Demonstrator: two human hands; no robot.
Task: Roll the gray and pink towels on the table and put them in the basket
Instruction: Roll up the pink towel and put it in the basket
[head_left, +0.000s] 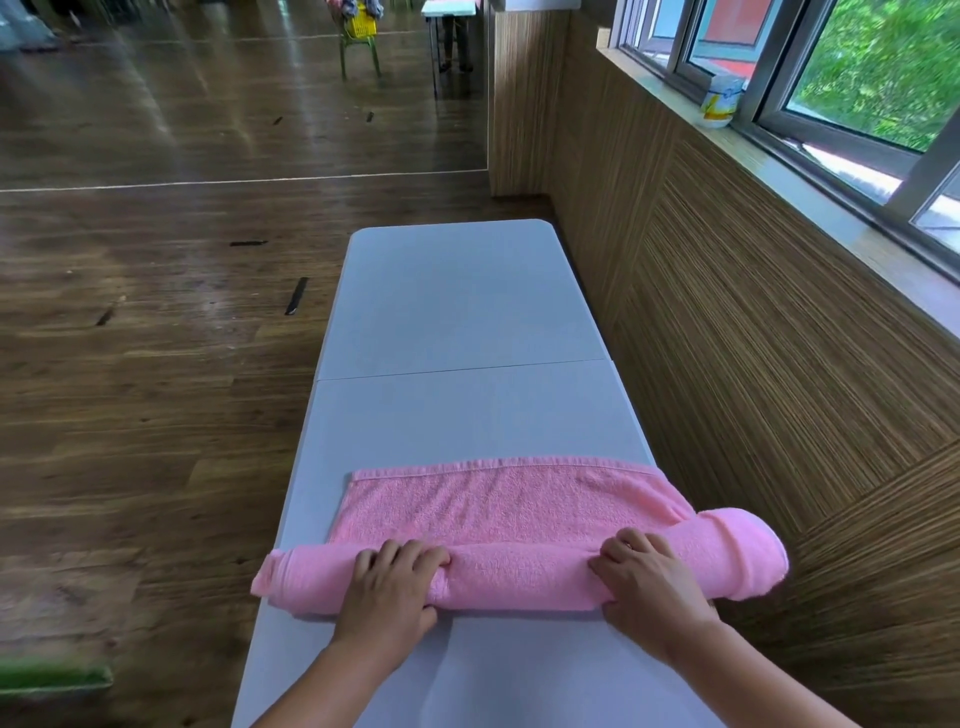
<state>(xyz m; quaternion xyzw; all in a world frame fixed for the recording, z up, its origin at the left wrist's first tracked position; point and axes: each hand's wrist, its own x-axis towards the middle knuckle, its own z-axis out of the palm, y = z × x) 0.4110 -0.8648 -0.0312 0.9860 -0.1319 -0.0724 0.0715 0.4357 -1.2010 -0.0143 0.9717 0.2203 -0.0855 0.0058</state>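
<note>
The long table (457, 312) runs toward 12 o'clock, and the pink towel (493, 499) lies across its near end. The rolled part spans 9 to 3, with the flat remainder waiting toward 12. The left hand (392, 587) and right hand (649, 587) grip the roll with fingers curled over it, spaced apart, likely to keep it tight and even.

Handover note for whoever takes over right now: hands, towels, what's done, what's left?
Left hand and right hand: both grip the rolled part of the pink towel, fingers curled over it.
Pink towel: partly rolled on the table. The flat part lies beyond the roll, and the roll's right end overhangs the table edge.
Gray towel: not in view. A yellow basket sits on a chair far across the room.
Done: pink roll started. Left: finish it, basket it, then the gray towel.
</note>
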